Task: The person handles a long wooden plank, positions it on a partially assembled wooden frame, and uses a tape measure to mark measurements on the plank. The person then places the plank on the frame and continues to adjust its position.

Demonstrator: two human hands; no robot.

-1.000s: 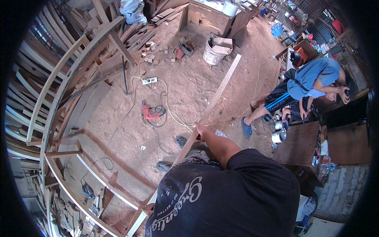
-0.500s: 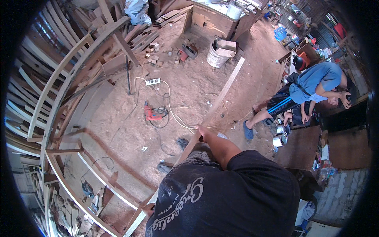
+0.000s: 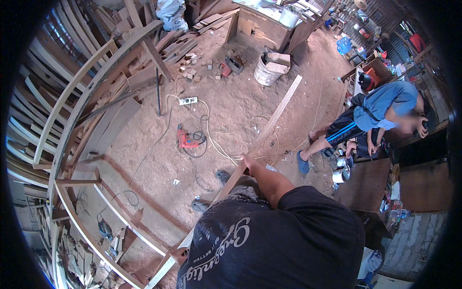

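The right hand point(image 3: 247, 164) is wrapped around a long wooden board point(image 3: 273, 119) that slants over the dusty floor point(image 3: 159, 159). The dark shirt point(image 3: 274, 236) hides part of the board's lower length and most of the left hand point(image 3: 180, 255), so I cannot tell how that one grips. Beyond the board lies a red drill point(image 3: 186, 140). At right, a co-worker's point(image 3: 387, 103) dark handheld object point(image 3: 424, 124) is hard to make out.
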